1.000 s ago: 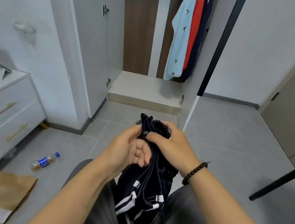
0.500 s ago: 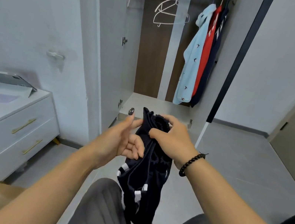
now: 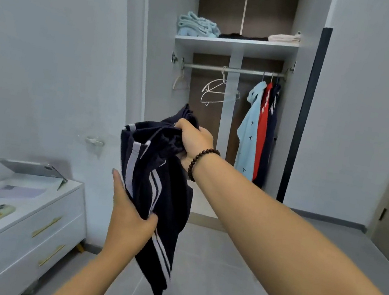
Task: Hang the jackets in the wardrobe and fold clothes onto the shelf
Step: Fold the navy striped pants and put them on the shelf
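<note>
**Dark garment held up before the open wardrobe**

Holding a navy garment with white stripes (image 3: 155,192) in front of the open wardrobe (image 3: 232,102), both hands grip the cloth. The right hand (image 3: 195,145), a beaded bracelet (image 3: 201,162) at its wrist, has its fingers curled tightly round the bunched upper part of the garment. The left hand (image 3: 131,216) sits lower, thumb raised along the striped side and fingers closed on the fabric from beneath. The rest of the garment hangs down loosely between the forearms, above the grey floor (image 3: 217,280).

Inside the wardrobe, the shelf (image 3: 236,45) carries folded light blue clothes (image 3: 198,25) at its left, something dark and flat in the middle, and a pale folded piece (image 3: 285,37) at its right. Below it, the rail (image 3: 234,71) holds empty white hangers (image 3: 217,92) near the middle and three hung garments at the right: light blue (image 3: 250,131), red (image 3: 262,130) and dark navy (image 3: 270,134), pressed side by side. A white drawer unit (image 3: 28,227) stands at the left.
</note>
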Action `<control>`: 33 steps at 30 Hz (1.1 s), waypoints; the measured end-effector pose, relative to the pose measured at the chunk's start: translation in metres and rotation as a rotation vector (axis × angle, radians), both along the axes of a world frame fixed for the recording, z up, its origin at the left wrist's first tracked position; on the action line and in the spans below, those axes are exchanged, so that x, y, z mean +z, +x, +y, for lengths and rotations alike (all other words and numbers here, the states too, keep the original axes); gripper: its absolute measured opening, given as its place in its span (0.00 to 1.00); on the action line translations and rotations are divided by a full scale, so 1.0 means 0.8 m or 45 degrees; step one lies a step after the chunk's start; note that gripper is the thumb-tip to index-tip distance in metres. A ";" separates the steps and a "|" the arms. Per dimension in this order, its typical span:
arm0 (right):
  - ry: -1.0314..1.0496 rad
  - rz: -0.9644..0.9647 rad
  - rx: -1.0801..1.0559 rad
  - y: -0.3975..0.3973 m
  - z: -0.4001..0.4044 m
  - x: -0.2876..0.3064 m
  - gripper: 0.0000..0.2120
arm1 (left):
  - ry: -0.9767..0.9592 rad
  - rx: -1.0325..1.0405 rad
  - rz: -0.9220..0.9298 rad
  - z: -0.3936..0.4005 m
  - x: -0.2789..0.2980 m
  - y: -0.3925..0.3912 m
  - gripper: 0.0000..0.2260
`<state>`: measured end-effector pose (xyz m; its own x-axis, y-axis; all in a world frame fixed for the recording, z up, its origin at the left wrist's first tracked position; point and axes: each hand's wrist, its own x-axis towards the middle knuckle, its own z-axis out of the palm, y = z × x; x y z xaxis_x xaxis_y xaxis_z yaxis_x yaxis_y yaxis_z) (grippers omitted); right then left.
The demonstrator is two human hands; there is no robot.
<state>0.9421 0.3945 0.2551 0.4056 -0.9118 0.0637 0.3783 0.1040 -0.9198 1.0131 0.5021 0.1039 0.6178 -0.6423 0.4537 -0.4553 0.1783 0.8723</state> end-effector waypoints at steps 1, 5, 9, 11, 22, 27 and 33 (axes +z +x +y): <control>-0.016 -0.020 0.002 -0.008 0.001 0.012 0.09 | -0.046 0.012 -0.028 0.002 0.005 0.001 0.52; -0.034 0.113 -0.010 -0.087 -0.004 0.029 0.06 | -0.025 -0.049 -0.405 0.024 0.035 -0.019 0.32; 0.063 0.430 0.000 -0.212 -0.016 -0.032 0.08 | 0.155 -0.329 -0.765 0.048 0.006 -0.085 0.26; 0.153 0.551 -0.033 -0.276 -0.018 -0.088 0.08 | 0.256 -0.523 -0.918 0.058 -0.034 -0.132 0.24; 0.205 1.759 -0.063 -0.458 0.013 -0.332 0.13 | 0.646 -1.129 -1.390 0.076 -0.178 -0.283 0.24; 0.333 2.033 -0.164 -0.460 -0.006 -0.328 0.05 | 0.822 -1.331 -0.693 0.067 -0.162 -0.261 0.27; -0.234 2.073 -0.136 -0.337 -0.044 -0.329 0.14 | 0.558 -0.668 0.100 0.065 -0.173 -0.160 0.15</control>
<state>0.6723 0.3591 -0.0082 0.0895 -0.9673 -0.2372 -0.9443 -0.0067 -0.3290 0.8853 0.5538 -0.0345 0.1956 -0.9794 0.0504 -0.3377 -0.0190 0.9411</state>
